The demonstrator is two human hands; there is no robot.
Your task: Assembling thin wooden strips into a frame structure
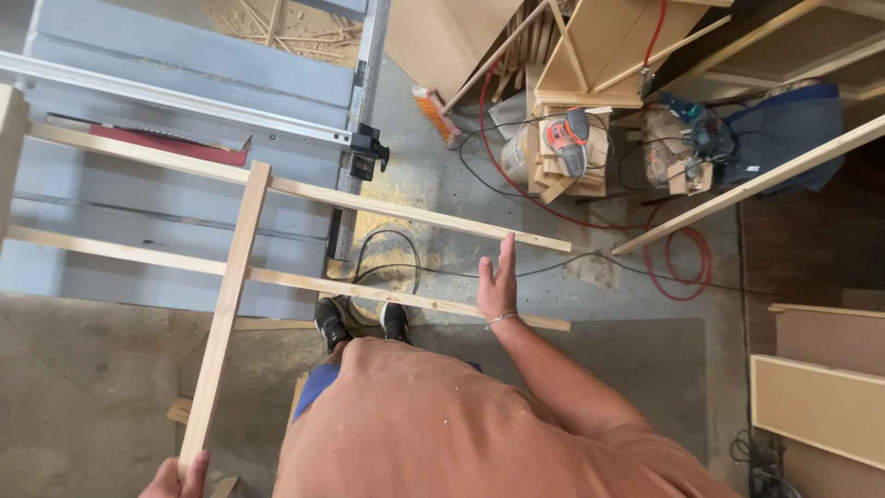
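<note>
Head view: the person stands over a light wooden frame of thin pale slats (pixel 277 235), which lies half on the grey table-saw tabletop (pixel 138 198) and half over the concrete floor (pixel 83 387). Two long slats run from the left to the right, and one cross slat (pixel 224 314) runs from the far side toward the person. The left hand (pixel 175 478), at the bottom edge, has its grip closed on the near end of this cross slat, so the slat's long axis points away from it toward the saw. The right hand (pixel 499 279) is flat, its grip open and holding nothing; it hovers between the right ends of the two long slats, nearer to them than the left hand. I cannot tell if it touches them. An orange hose (pixel 678 263) lies coiled on the floor behind.
</note>
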